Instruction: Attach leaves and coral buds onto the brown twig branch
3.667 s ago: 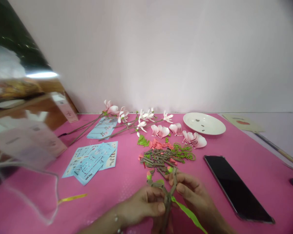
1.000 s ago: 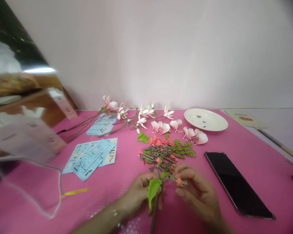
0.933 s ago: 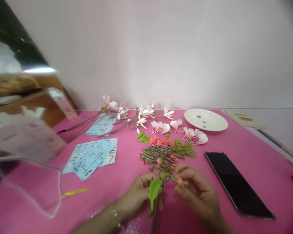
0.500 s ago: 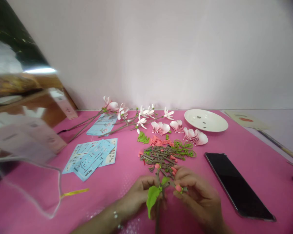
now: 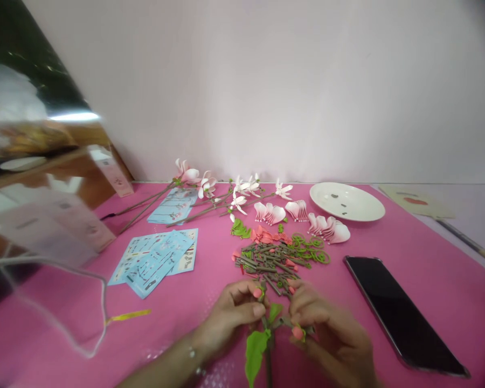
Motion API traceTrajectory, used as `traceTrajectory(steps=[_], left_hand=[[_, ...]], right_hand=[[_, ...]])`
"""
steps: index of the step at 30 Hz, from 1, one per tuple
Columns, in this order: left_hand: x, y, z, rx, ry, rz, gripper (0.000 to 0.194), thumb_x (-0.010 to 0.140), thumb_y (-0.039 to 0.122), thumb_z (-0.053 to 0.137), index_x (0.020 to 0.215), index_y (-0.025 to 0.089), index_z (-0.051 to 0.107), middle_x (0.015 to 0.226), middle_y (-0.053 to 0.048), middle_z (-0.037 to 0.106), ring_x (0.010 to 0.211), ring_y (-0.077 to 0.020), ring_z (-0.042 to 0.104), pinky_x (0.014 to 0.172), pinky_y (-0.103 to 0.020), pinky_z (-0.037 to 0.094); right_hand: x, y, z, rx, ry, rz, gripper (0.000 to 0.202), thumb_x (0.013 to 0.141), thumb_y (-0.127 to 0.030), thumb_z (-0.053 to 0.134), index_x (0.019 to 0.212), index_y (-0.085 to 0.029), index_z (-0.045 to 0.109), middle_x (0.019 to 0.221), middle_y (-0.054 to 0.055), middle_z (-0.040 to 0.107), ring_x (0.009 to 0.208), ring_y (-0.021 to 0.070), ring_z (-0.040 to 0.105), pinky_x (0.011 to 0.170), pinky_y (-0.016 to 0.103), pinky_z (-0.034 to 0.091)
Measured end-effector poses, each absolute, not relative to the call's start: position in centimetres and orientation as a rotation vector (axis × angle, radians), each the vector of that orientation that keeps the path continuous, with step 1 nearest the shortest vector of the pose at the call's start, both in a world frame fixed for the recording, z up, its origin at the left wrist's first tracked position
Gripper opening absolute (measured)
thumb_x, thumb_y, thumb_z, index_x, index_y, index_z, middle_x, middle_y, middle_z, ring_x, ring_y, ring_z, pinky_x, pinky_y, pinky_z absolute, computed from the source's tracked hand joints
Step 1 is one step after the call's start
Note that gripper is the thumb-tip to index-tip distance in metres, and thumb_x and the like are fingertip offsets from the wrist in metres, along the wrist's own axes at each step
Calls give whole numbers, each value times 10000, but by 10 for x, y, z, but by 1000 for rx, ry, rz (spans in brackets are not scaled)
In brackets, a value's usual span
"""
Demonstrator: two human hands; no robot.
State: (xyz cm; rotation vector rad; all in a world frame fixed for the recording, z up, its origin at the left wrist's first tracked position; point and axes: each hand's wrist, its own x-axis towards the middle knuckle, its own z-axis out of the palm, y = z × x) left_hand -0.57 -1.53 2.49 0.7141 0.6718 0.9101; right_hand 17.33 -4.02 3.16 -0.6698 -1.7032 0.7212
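Note:
Between my hands is a brown plastic flower branch (image 5: 269,355) with green leaves (image 5: 255,353) and coral buds (image 5: 298,333). My left hand (image 5: 235,312) pinches its upper stem, just below a small coral bud (image 5: 258,292). On the other side, my right hand (image 5: 333,331) is closed on the side twig, with a bud by the fingertips. Part of the twig is hidden by the fingers. Just beyond both hands lies a pile of brown stem pieces (image 5: 262,258), with green ring-shaped parts (image 5: 313,249) and coral parts (image 5: 264,235) around it.
Pink petals (image 5: 327,227) stand in rows behind the pile. Finished flower stems (image 5: 242,188) lie along the wall. A white plate (image 5: 359,207) and a black phone (image 5: 404,312) are to the right. Blue instruction sheets (image 5: 153,261), pink boxes (image 5: 87,223) and a white cord (image 5: 103,307) are at left.
My left hand has moved up the branch and now pinches it near the upper bud. My right hand stays on the side twig, slightly lower in view. The camera view has shifted a little.

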Motion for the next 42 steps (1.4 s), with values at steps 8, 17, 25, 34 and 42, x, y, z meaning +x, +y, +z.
traceTrajectory(steps=[8, 17, 25, 34, 42], left_hand=[[-4, -15, 15, 798, 583, 847, 362, 568, 371, 834, 616, 155, 547, 549, 54, 497, 425, -54, 418, 408, -178, 292], [-4, -19, 14, 879, 486, 744, 301, 570, 259, 847, 716, 142, 612, 694, 1, 551, 648, -126, 481, 643, -260, 362], [-5, -19, 21, 911, 581, 657, 327, 604, 335, 820, 798, 132, 653, 713, -13, 576, 655, -133, 487, 578, -231, 338], [-3, -20, 13, 890, 635, 594, 416, 658, 519, 751, 722, 109, 723, 587, -2, 569, 530, -85, 454, 558, -209, 336], [-5, -22, 12, 843, 607, 562, 365, 674, 460, 760, 707, 96, 755, 541, -2, 577, 503, -90, 487, 557, -216, 381]], right_hand=[[172, -41, 37, -653, -1781, 578, 152, 822, -102, 601, 855, -245, 561, 673, -8, 630, 621, 170, 608, 833, 452, 464], [173, -43, 32, -638, -1869, 393, 131, 798, -145, 652, 813, -236, 558, 636, -17, 646, 578, 154, 605, 850, 430, 472], [176, -47, 35, -675, -1926, 365, 172, 768, -109, 644, 806, -252, 557, 617, -29, 650, 563, 155, 602, 873, 447, 481], [175, -47, 35, -688, -1925, 284, 152, 805, -157, 663, 808, -249, 543, 590, -41, 641, 527, 139, 584, 828, 413, 477], [178, -48, 45, -636, -2076, 184, 169, 807, -182, 699, 837, -259, 552, 584, -70, 665, 520, 116, 601, 873, 383, 486]])
